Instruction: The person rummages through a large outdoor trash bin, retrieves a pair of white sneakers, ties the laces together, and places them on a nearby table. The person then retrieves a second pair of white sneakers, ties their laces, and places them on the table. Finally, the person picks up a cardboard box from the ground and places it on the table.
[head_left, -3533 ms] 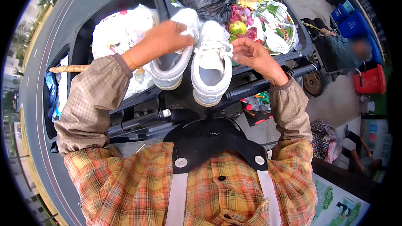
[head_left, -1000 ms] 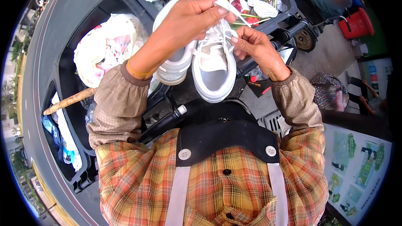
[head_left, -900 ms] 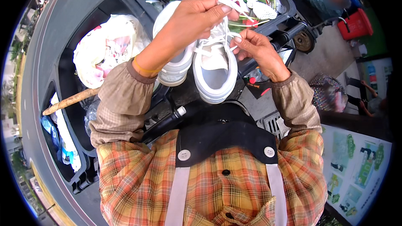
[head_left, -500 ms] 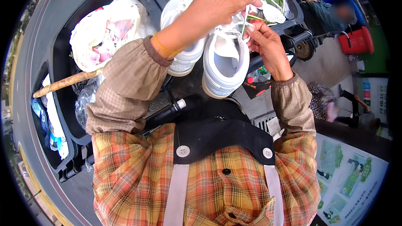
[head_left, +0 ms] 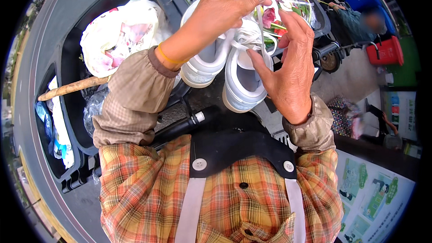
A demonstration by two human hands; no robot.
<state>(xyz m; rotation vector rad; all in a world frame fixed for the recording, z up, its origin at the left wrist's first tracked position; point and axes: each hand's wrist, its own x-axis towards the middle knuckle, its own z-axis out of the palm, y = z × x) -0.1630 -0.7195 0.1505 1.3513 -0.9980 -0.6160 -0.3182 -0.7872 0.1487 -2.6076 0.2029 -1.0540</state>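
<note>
A pair of white sneakers is in front of me, the right shoe (head_left: 244, 93) and the left shoe (head_left: 197, 73), their openings toward me. Loose white laces lie bunched over the right shoe's tongue. My left hand (head_left: 225, 12) is closed above them, pinching a raised shoelace (head_left: 260, 26) between thumb and fingers; its wrist covers part of the left shoe. Beside the right shoe, my right hand (head_left: 293, 65) is open, thumb and fingers apart, the thumb tip close to the lace. Whether it touches the lace I cannot tell.
Grey bins on the left hold a white plastic bag (head_left: 117, 36) and a wooden stick (head_left: 74, 88). Behind the shoes lies a heap of flowers and stems (head_left: 290, 0). A black handlebar (head_left: 180, 128) crosses below. At right are a red bin (head_left: 385, 51) and other people.
My right hand has let go of the lace and spread its fingers, turning its back toward me. The shoes have shifted slightly right and nearer. My left hand still pinches the lace.
</note>
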